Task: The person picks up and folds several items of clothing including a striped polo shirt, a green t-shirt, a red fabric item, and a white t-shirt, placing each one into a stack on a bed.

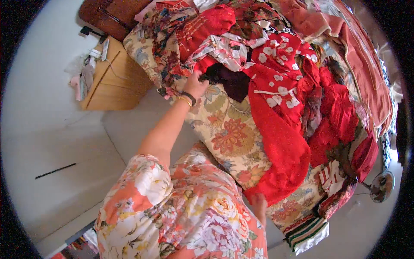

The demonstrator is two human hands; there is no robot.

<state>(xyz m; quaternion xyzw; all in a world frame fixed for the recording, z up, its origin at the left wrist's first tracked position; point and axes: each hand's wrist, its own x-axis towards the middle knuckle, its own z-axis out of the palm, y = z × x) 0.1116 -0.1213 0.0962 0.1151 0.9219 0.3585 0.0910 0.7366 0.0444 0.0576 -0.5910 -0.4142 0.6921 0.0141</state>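
Note:
A bed-like surface with a cream floral cover (pixel 230 129) carries a heap of clothes. My left hand (pixel 197 85), with a dark band and a gold bangle at the wrist, is at the heap's left side. Its fingers are curled at a dark cloth (pixel 230 80), right beside some red fabric. A long plain red cloth (pixel 280 155) spreads down toward me below a red cloth with white flowers (pixel 278 64). Against the lower edge of the plain red cloth is my right hand (pixel 258 205). It is blurred and partly hidden, so its fingers do not show clearly.
At the left stands a wooden cabinet (pixel 118 80) with small items on top. A brown headboard-like piece (pixel 110 17) is behind it. Salmon fabric (pixel 366 73) covers the heap's far right. A fan-like round object (pixel 382 186) stands beyond the right edge. Striped cloth (pixel 306 231) hangs near the front corner.

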